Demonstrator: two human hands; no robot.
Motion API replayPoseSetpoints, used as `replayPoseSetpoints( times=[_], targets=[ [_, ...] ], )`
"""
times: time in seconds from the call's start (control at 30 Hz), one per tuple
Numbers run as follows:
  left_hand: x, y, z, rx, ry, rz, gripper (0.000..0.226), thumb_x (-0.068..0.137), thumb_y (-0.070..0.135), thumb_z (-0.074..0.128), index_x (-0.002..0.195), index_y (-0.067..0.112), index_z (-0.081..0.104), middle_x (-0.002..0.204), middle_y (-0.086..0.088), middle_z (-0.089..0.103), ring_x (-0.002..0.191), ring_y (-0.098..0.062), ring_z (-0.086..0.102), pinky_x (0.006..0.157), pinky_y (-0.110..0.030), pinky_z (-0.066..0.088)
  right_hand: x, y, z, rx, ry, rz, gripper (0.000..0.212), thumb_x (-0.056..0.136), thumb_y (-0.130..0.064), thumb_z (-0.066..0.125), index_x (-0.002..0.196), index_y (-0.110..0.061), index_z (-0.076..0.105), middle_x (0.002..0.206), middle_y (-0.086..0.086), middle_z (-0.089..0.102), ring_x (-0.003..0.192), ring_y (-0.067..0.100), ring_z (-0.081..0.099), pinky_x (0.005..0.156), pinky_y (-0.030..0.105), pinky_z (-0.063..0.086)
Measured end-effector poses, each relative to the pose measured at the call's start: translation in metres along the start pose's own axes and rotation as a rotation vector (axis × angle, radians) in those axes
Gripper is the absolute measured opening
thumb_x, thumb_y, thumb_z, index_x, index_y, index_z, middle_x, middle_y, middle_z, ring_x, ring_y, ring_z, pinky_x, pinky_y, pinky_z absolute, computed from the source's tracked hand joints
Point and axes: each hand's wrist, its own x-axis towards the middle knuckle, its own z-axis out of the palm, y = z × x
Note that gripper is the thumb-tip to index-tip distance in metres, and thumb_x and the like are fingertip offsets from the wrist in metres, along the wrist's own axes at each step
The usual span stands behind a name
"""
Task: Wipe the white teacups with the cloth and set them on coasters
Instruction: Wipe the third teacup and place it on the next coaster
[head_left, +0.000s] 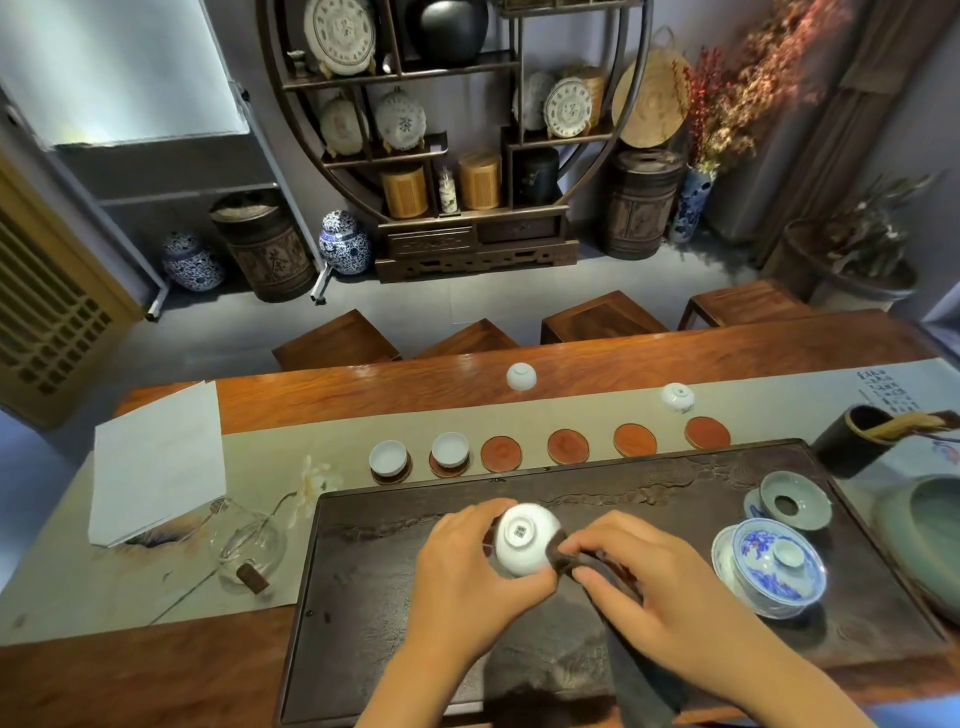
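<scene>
Holding a white teacup (525, 539) upside down over the dark tea tray (363, 571), my left hand (467, 566) curls its fingers round the cup's side, foot ring and base mark facing up. My right hand (631, 582) pinches a dark cloth (639, 670) between thumb and fingers and presses its folded end against the cup's right wall; the rest of the cloth trails down toward me over the tray. Beyond the tray, on the pale runner (291, 452), a row of six round coasters: the two leftmost carry upright cups (388, 458) (450, 449), the other four coasters (501, 453) (568, 446) (635, 439) (707, 432) are bare. Two more cups lie inverted farther back, one (521, 375) on the wooden table (363, 387), one (677, 397) on the runner. A blue-and-white lidded bowl (774, 566) stands at the tray's right
</scene>
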Motion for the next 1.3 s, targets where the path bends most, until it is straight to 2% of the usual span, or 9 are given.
replayPoseSetpoints(
  times=[0.13, 0.23, 0.4, 0.53, 0.77, 0.87, 1.07, 1.2, 1.3],
  targets=[
    [0.008, -0.005, -0.002, -0.240, 0.053, -0.150, 0.039, 0.061, 0.034, 0.087, 0.094, 0.040, 0.067, 0.087, 0.023, 0.070, 0.086, 0.005, 0.063, 0.067, -0.007, 0.047, 0.000, 0.002, -0.002, 0.009, 0.047, 0.016, 0.019, 0.088, -0.022, 0.061, 0.107, -0.026, 0.064, 0.099, -0.016, 0.061, 0.093, -0.001, 0.057, 0.077, 0.016, 0.044],
    [0.012, -0.011, -0.003, -0.340, 0.047, -0.214, 0.039, 0.065, 0.025, 0.088, 0.096, 0.037, 0.068, 0.089, 0.014, 0.072, 0.085, 0.004, 0.063, 0.066, -0.007, 0.048, 0.005, 0.004, -0.010, -0.030, 0.085, 0.032, 0.020, 0.087, -0.017, 0.064, 0.106, -0.023, 0.065, 0.097, -0.014, 0.062, 0.091, -0.001, 0.057, 0.076, 0.020, 0.046],
    [0.016, -0.013, -0.002, -0.490, -0.012, -0.217, 0.048, 0.059, 0.028, 0.088, 0.101, 0.035, 0.066, 0.095, 0.013, 0.071, 0.089, -0.004, 0.066, 0.073, -0.015, 0.052, 0.019, 0.004, -0.015, -0.052, 0.101, 0.031, 0.020, 0.087, -0.016, 0.064, 0.107, -0.021, 0.065, 0.097, -0.011, 0.063, 0.090, 0.002, 0.059, 0.076, 0.023, 0.046],
    [0.018, -0.009, 0.000, -0.621, -0.036, -0.158, 0.050, 0.057, 0.028, 0.085, 0.100, 0.038, 0.061, 0.103, 0.009, 0.067, 0.096, -0.012, 0.067, 0.078, -0.022, 0.054, 0.031, 0.002, -0.011, -0.033, 0.146, 0.047, 0.019, 0.088, -0.021, 0.062, 0.107, -0.021, 0.065, 0.100, -0.011, 0.063, 0.094, 0.000, 0.057, 0.078, 0.018, 0.045],
    [0.025, -0.007, -0.002, -0.863, 0.010, -0.108, 0.065, 0.056, 0.020, 0.084, 0.117, 0.019, 0.060, 0.114, 0.006, 0.068, 0.106, -0.014, 0.067, 0.083, -0.021, 0.053, 0.041, 0.011, -0.005, -0.041, 0.141, 0.114, 0.019, 0.087, -0.017, 0.064, 0.106, -0.021, 0.066, 0.098, -0.014, 0.061, 0.094, -0.003, 0.055, 0.078, 0.010, 0.042],
    [0.027, -0.004, -0.005, -0.813, -0.013, -0.059, 0.066, 0.057, 0.023, 0.086, 0.118, 0.019, 0.062, 0.117, 0.006, 0.068, 0.110, -0.014, 0.065, 0.087, -0.020, 0.052, 0.041, 0.011, -0.002, -0.018, 0.140, 0.115, 0.020, 0.087, -0.016, 0.064, 0.105, -0.024, 0.065, 0.098, -0.018, 0.060, 0.095, -0.004, 0.055, 0.077, 0.008, 0.041],
    [0.029, -0.002, -0.013, -0.611, -0.101, -0.020, 0.065, 0.059, 0.031, 0.088, 0.119, 0.024, 0.065, 0.120, 0.008, 0.068, 0.114, -0.011, 0.063, 0.091, -0.022, 0.051, 0.041, 0.009, -0.007, 0.006, 0.257, 0.121, 0.021, 0.085, -0.014, 0.066, 0.105, -0.022, 0.065, 0.098, -0.015, 0.063, 0.092, 0.001, 0.058, 0.076, 0.013, 0.045],
    [0.032, 0.002, -0.012, -0.490, -0.045, -0.025, 0.058, 0.056, 0.038, 0.087, 0.110, 0.032, 0.068, 0.116, 0.012, 0.067, 0.109, -0.006, 0.063, 0.084, -0.016, 0.051, 0.042, 0.007, -0.006, -0.003, 0.270, 0.109, 0.022, 0.085, -0.014, 0.066, 0.105, -0.022, 0.064, 0.099, -0.014, 0.062, 0.089, 0.004, 0.059, 0.075, 0.018, 0.046],
    [0.036, 0.000, -0.010, -0.455, -0.005, -0.059, 0.053, 0.056, 0.034, 0.090, 0.105, 0.034, 0.068, 0.111, 0.014, 0.068, 0.104, -0.002, 0.062, 0.078, -0.012, 0.050, 0.040, 0.005, -0.004, -0.010, 0.258, 0.106, 0.021, 0.086, -0.016, 0.065, 0.106, -0.022, 0.063, 0.100, -0.013, 0.062, 0.088, 0.007, 0.059, 0.074, 0.020, 0.046]
  ],
)
